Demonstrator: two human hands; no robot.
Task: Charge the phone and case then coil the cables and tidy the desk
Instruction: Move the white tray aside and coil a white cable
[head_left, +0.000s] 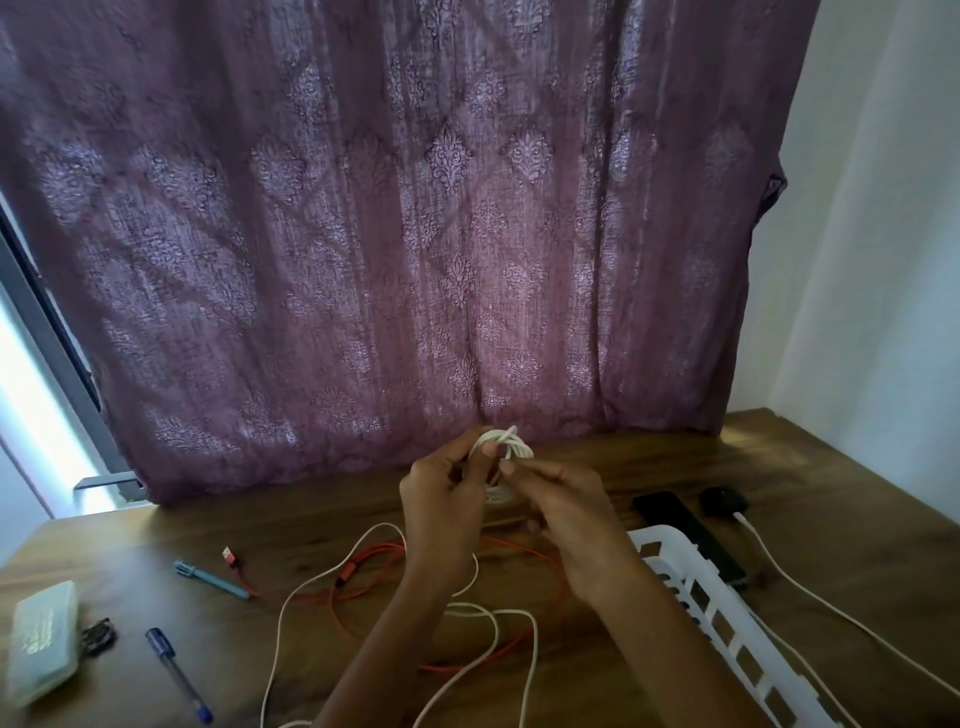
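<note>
both hands, left hand (441, 499) and right hand (571, 525), pinching a small coil of white cable (503, 448) at frame centre, loose orange cable (374, 566) below, black phone (685, 535) and black case (723, 501) at right on wooden desk (779, 467)

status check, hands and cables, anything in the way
Left hand and right hand both shut on white cable coil, held above desk. Loose white tail and orange cable tangled below. Phone and case at right.

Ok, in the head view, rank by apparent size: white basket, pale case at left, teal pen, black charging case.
1. white basket
2. pale case
3. teal pen
4. black charging case

The last two look close, and the case lies farther away, so that order is unsure.
</note>
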